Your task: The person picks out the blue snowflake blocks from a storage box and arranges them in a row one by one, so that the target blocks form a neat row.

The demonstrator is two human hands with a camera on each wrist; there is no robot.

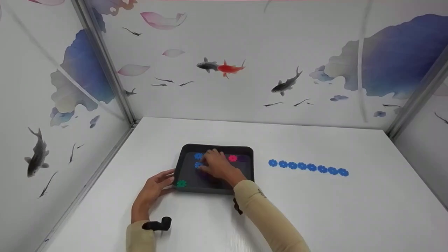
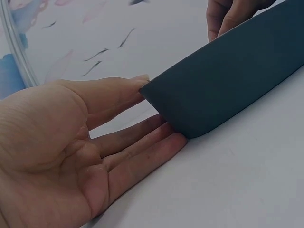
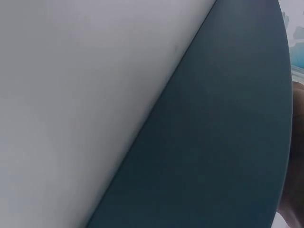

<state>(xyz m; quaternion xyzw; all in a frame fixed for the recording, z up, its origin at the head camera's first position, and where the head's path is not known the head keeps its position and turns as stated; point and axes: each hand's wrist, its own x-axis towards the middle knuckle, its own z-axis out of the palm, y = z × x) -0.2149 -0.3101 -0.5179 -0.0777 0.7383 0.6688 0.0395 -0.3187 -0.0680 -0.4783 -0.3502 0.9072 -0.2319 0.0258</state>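
A dark shallow tray with upright walls lies on the white table. My left hand is at its near left corner; in the left wrist view the thumb lies at the rim and the fingers against the lower wall. My right hand reaches over the near wall into the tray, fingers bent down. Its thumb and index finger are right beside a blue snowflake disc; whether they pinch it I cannot tell. Another blue disc lies just behind. The right wrist view shows mostly tray wall, fingertips hidden.
Inside the tray are a green disc at the near left, a pink-red disc and a dark purple disc at the far right. Right of the tray, several blue discs form a row on the table. Printed walls enclose the table.
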